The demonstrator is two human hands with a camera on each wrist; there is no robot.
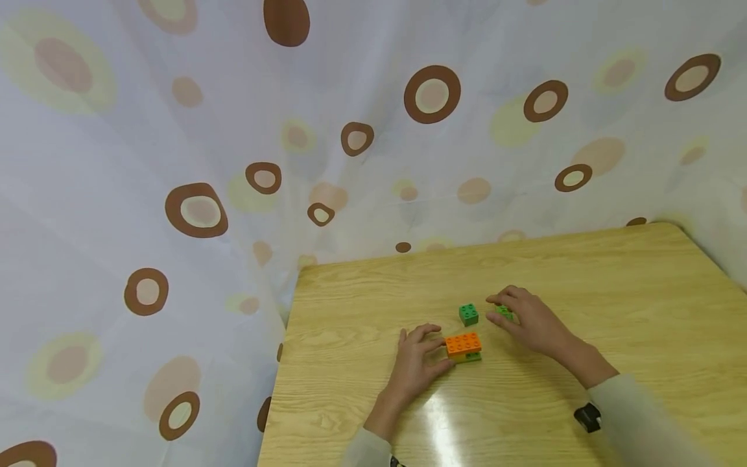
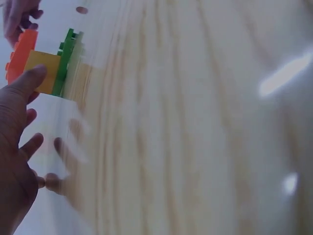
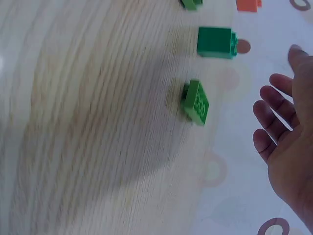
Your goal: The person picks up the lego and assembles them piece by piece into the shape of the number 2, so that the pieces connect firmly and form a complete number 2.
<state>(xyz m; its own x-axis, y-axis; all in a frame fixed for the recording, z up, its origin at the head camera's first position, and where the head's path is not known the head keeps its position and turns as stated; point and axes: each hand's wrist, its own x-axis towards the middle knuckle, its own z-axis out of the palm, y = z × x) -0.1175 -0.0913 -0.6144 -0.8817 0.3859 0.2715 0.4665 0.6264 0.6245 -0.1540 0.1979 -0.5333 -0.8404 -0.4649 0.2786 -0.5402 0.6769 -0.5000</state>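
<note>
On the table stands a stack of toy building bricks (image 1: 463,345): an orange brick (image 1: 463,342) on top, a yellow brick (image 2: 45,68) in the middle and a flat green brick (image 2: 64,66) at the bottom. My left hand (image 1: 413,363) holds the stack at its left end, thumb on the yellow brick's side and other fingers spread. A light green brick (image 3: 196,103) lies separately to the right. Over it hovers my right hand (image 1: 533,324), fingers loosely bent and holding nothing; the brick is partly hidden by the hand in the head view. Between the two hands sits a darker green brick (image 1: 468,314).
The wooden table (image 1: 350,305) reaches back to a white curtain (image 1: 373,175) with brown and yellow round spots. More of this curtain hangs along the left side. A black band (image 1: 587,417) is on the right wrist, by a light sleeve (image 1: 630,415).
</note>
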